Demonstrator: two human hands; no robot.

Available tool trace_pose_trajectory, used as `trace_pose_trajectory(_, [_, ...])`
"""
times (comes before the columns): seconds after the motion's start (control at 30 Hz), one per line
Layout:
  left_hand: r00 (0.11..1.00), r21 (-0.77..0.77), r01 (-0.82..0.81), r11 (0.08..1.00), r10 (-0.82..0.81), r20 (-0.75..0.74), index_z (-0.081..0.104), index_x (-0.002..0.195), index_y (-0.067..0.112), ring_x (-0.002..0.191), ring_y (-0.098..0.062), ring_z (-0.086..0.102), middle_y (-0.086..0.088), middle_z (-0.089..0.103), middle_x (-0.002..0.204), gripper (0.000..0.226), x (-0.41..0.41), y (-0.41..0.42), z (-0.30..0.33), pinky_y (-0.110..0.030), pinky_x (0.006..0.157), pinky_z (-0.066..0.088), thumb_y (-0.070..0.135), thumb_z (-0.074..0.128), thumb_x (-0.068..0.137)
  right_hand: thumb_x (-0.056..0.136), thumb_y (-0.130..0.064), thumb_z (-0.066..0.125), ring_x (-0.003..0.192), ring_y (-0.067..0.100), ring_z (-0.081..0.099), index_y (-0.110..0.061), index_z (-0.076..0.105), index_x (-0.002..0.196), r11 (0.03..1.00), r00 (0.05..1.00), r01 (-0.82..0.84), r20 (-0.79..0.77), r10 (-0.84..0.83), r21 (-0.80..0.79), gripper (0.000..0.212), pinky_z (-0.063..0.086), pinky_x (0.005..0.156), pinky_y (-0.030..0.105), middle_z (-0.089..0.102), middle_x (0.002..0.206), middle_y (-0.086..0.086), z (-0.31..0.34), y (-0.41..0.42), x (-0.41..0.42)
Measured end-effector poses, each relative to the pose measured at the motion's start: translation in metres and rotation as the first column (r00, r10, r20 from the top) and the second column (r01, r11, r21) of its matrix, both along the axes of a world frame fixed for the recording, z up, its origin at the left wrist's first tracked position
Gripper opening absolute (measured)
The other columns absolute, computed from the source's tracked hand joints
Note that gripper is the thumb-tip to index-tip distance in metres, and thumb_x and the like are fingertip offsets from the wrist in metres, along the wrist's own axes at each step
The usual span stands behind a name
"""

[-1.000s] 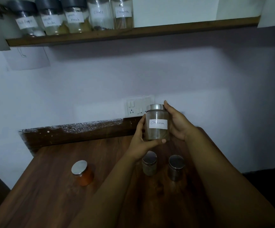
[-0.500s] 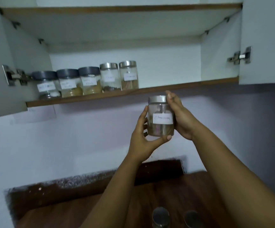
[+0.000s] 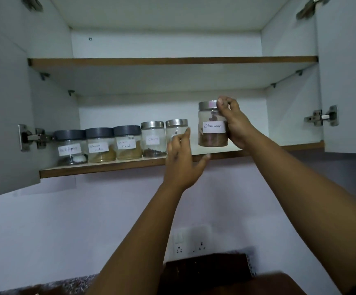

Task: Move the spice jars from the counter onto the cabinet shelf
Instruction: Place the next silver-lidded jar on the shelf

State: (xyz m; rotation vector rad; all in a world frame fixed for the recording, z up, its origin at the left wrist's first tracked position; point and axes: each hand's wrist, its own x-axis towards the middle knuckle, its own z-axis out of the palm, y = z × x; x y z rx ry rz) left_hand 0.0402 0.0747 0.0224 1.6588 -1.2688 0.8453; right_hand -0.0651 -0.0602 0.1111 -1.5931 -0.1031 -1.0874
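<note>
Five jars [image 3: 152, 139] line the shelf [image 3: 100, 167]. The right hand [image 3: 234, 124] grips the cinnamon jar [image 3: 212, 124] just above the boards; the left hand [image 3: 183, 160] hangs open, empty. Best lower it level beside the row's last jar, then release.

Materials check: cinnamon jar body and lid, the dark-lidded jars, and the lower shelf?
Cinnamon jar, gripped by the right hand: clear body, likely glass or hard plastic, since the contents show through. Its lid: shiny silver, probably brushed steel. Dark-lidded jars: clear bodies with matte grey caps, likely plastic. Lower shelf: white laminated board with a brown wood-look front edge.
</note>
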Motion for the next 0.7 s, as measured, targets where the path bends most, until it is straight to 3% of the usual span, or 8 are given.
trace_pose_trajectory(0.1, [0.969,-0.153,-0.209,0.966,0.226,0.101,0.053,0.12,0.009,0.102,-0.028,0.048,-0.011,0.05,0.114,0.041,0.033,-0.003,-0.017,-0.047,0.085,0.049,0.038,0.059,0.091,0.094,-0.049,0.053,0.097,0.021,0.061,-0.029,0.042,0.126,0.995,0.983,0.092,-0.156,-0.095,-0.024,0.039,0.052,0.087,0.043,0.058,0.116,0.002,-0.001,-0.027,0.018])
trace_pose_trajectory(0.17, [0.926,-0.178,-0.293,0.939,0.325,0.19,0.057,0.104,0.008,0.088,-0.026,0.049,-0.01,0.052,0.1,0.031,0.054,-0.004,-0.025,-0.044,0.075,0.049,0.037,0.055,0.093,0.094,-0.053,0.051,0.095,0.019,0.056,-0.03,0.042,0.122,0.969,0.933,0.204,-0.273,-0.236,-0.139,0.038,0.048,0.08,0.037,0.056,0.113,0.001,-0.004,-0.041,0.026])
trace_pose_trajectory(0.27, [0.864,-0.203,-0.356,0.912,0.404,0.299,0.059,0.1,0.011,0.085,-0.023,0.048,-0.006,0.052,0.096,0.029,0.069,-0.009,-0.03,-0.038,0.075,0.041,0.038,0.05,0.096,0.094,-0.054,0.05,0.087,0.014,0.054,-0.03,0.042,0.118,0.965,0.912,0.196,-0.33,-0.244,-0.172,0.035,0.046,0.076,0.032,0.054,0.109,-0.002,-0.002,-0.056,0.039])
trace_pose_trajectory(0.47, [0.876,-0.298,-0.373,0.879,0.44,0.2,0.055,0.087,0.014,0.081,-0.018,0.043,-0.003,0.048,0.087,0.033,0.065,-0.022,-0.031,-0.029,0.076,0.03,0.046,0.053,0.094,0.098,-0.049,0.045,0.101,0.017,0.057,-0.034,0.043,0.116,0.994,0.936,0.01,-0.35,-0.047,-0.106,0.024,0.049,0.085,0.039,0.057,0.116,0.0,-0.002,-0.073,0.064])
trace_pose_trajectory(0.7, [0.862,-0.387,-0.381,0.84,0.474,0.181,0.053,0.082,0.011,0.078,-0.019,0.041,-0.004,0.046,0.083,0.054,0.064,-0.034,-0.033,-0.03,0.074,0.031,0.062,0.041,0.092,0.096,-0.05,0.047,0.108,0.016,0.058,-0.036,0.044,0.13,0.995,0.946,-0.062,-0.323,0.034,-0.076,0.036,0.052,0.083,0.036,0.057,0.121,0.0,-0.005,-0.089,0.076])
